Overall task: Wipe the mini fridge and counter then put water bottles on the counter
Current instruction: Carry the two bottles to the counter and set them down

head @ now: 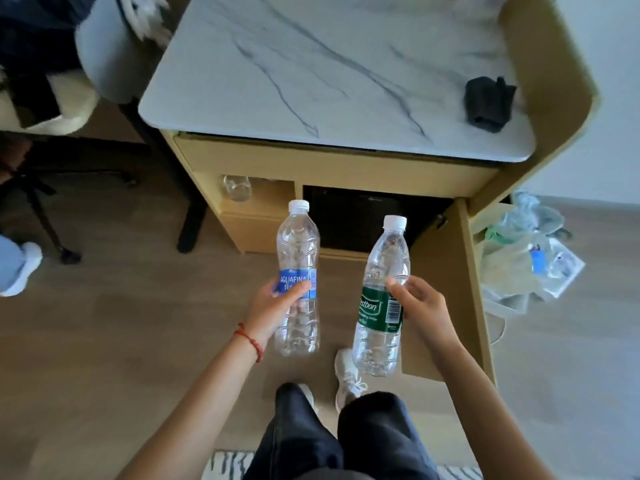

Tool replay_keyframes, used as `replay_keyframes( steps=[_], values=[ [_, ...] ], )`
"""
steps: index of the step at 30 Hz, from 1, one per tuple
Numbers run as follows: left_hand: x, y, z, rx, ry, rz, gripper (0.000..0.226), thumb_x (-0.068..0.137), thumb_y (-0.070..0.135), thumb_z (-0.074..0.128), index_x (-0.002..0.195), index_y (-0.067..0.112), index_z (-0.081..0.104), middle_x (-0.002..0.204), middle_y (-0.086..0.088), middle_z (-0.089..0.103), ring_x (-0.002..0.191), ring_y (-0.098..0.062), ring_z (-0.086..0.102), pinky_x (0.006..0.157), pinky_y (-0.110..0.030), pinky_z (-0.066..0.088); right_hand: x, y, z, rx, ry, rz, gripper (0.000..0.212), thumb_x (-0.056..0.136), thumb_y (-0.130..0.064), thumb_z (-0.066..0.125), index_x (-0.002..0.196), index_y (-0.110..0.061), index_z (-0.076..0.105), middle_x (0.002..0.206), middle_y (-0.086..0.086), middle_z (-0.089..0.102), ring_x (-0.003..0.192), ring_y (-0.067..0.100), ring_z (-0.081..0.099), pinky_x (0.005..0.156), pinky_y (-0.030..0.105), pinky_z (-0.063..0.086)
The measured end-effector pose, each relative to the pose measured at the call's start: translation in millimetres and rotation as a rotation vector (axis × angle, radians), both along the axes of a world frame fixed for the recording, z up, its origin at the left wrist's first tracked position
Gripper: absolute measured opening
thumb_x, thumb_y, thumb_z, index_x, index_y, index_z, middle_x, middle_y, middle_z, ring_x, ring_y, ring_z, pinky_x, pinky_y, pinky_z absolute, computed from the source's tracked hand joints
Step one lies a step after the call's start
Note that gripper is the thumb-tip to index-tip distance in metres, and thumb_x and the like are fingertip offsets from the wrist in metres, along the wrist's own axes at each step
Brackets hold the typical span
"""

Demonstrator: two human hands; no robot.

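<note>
My left hand (273, 304) grips a clear water bottle with a blue label (298, 251) around its middle, held upright above the floor. My right hand (420, 304) holds a second clear bottle with a green label (381, 299), slightly tilted. Both have white caps. Ahead stands the white marble counter (311, 71), with a crumpled black cloth (488, 100) near its right edge. Below the counter, the black mini fridge (363, 220) sits in the wooden cabinet, whose door (446, 289) hangs open to the right.
A glass (237, 187) stands in the cabinet's left shelf. A plastic bag of rubbish (526, 251) lies on the floor at right. A chair and desk legs (104, 64) are at left, with another person's foot (20, 268) at the far left edge. A striped rug (225, 465) lies at my feet.
</note>
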State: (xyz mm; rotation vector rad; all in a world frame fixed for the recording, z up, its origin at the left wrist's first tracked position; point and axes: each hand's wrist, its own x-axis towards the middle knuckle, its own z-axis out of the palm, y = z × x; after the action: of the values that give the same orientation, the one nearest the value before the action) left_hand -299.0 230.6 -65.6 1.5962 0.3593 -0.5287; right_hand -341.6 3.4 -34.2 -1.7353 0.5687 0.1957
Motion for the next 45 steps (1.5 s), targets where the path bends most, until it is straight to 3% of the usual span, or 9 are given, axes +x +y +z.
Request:
replay_keyframes(
  steps=[3, 7, 11, 19, 27, 32, 37, 41, 45],
  values=[
    [21.6, -18.3, 4.4, -0.026, -0.023, -0.009, 0.02, 0.079, 0.027, 0.068, 0.097, 0.019, 0.065, 0.082, 0.002, 0.069, 0.065, -0.006, 0.063, 0.066, -0.024, 0.054, 12.2, -14.6, 1.7, -0.01, -0.028, -0.058, 0.03, 0.08, -0.038, 0.062, 0.088, -0.009, 0.061, 0.078, 0.004, 0.067, 0.069, 0.009, 0.066, 0.054, 0.013, 0.049],
    [59.6, -46.7, 15.2, -0.072, -0.07, -0.013, 0.02, 0.079, 0.021, 0.067, 0.098, 0.016, 0.064, 0.08, 0.004, 0.069, 0.06, 0.0, 0.064, 0.059, -0.018, 0.053, 44.8, -35.8, 8.6, -0.044, -0.121, -0.098, 0.03, 0.082, -0.036, 0.062, 0.086, -0.006, 0.06, 0.084, 0.017, 0.066, 0.074, 0.024, 0.065, 0.062, 0.025, 0.052],
    [106.8, -78.3, 31.8, -0.087, -0.154, -0.046, 0.017, 0.079, 0.024, 0.066, 0.095, 0.02, 0.064, 0.074, 0.009, 0.069, 0.061, 0.001, 0.065, 0.054, -0.013, 0.052, 92.6, -60.6, 24.2, -0.008, -0.207, -0.086, 0.014, 0.082, -0.034, 0.062, 0.086, -0.021, 0.062, 0.085, 0.006, 0.07, 0.076, 0.011, 0.068, 0.06, 0.015, 0.053],
    [196.5, -137.5, 73.8, -0.078, -0.298, -0.03, 0.019, 0.081, 0.024, 0.065, 0.098, 0.016, 0.064, 0.082, 0.005, 0.069, 0.064, 0.003, 0.066, 0.055, -0.009, 0.049, 187.8, -117.4, 68.8, 0.041, -0.302, -0.075, 0.022, 0.082, -0.036, 0.062, 0.085, -0.015, 0.063, 0.077, -0.002, 0.071, 0.069, 0.005, 0.067, 0.056, 0.012, 0.049],
    [308.6, -173.2, 118.8, -0.121, -0.458, -0.06, 0.008, 0.08, 0.02, 0.066, 0.085, 0.026, 0.065, 0.068, 0.013, 0.071, 0.067, 0.0, 0.066, 0.058, -0.015, 0.053, 286.0, -155.3, 106.2, 0.003, -0.413, -0.12, 0.034, 0.079, -0.041, 0.064, 0.088, -0.008, 0.063, 0.086, 0.016, 0.068, 0.075, 0.018, 0.064, 0.071, 0.036, 0.053],
    [388.1, -192.9, 135.2, -0.167, -0.494, -0.124, 0.013, 0.07, 0.026, 0.07, 0.082, 0.025, 0.066, 0.077, 0.003, 0.068, 0.075, -0.014, 0.064, 0.071, -0.036, 0.054, 346.5, -168.3, 119.0, -0.005, -0.475, -0.204, 0.032, 0.075, -0.044, 0.064, 0.088, -0.015, 0.065, 0.08, 0.001, 0.073, 0.075, 0.013, 0.069, 0.062, 0.021, 0.054],
    [452.1, -209.7, 138.7, -0.181, -0.547, -0.243, 0.016, 0.072, 0.022, 0.072, 0.085, 0.03, 0.065, 0.074, 0.02, 0.071, 0.074, 0.001, 0.065, 0.067, -0.02, 0.055, 391.3, -180.1, 126.1, -0.061, -0.538, -0.282, 0.035, 0.072, -0.046, 0.065, 0.08, -0.013, 0.061, 0.068, -0.005, 0.066, 0.068, 0.008, 0.064, 0.059, 0.019, 0.051],
    [480.0, -233.8, 137.9, -0.211, -0.574, -0.284, 0.025, 0.065, 0.024, 0.072, 0.088, 0.028, 0.063, 0.08, 0.014, 0.07, 0.076, 0.005, 0.063, 0.065, -0.01, 0.049, 411.8, -194.2, 123.8, -0.106, -0.59, -0.364, 0.021, 0.079, -0.027, 0.067, 0.099, -0.02, 0.063, 0.088, -0.007, 0.07, 0.079, 0.002, 0.067, 0.061, 0.011, 0.049],
    [498.3, -260.2, 128.2, -0.222, -0.59, -0.317, 0.035, 0.062, 0.018, 0.076, 0.092, 0.028, 0.059, 0.092, 0.011, 0.066, 0.078, 0.008, 0.062, 0.064, -0.007, 0.046, 427.9, -211.4, 117.0, -0.21, -0.584, -0.437, 0.041, 0.076, -0.027, 0.07, 0.114, -0.028, 0.055, 0.1, -0.018, 0.065, 0.091, -0.001, 0.063, 0.073, 0.016, 0.051]
  ],
)
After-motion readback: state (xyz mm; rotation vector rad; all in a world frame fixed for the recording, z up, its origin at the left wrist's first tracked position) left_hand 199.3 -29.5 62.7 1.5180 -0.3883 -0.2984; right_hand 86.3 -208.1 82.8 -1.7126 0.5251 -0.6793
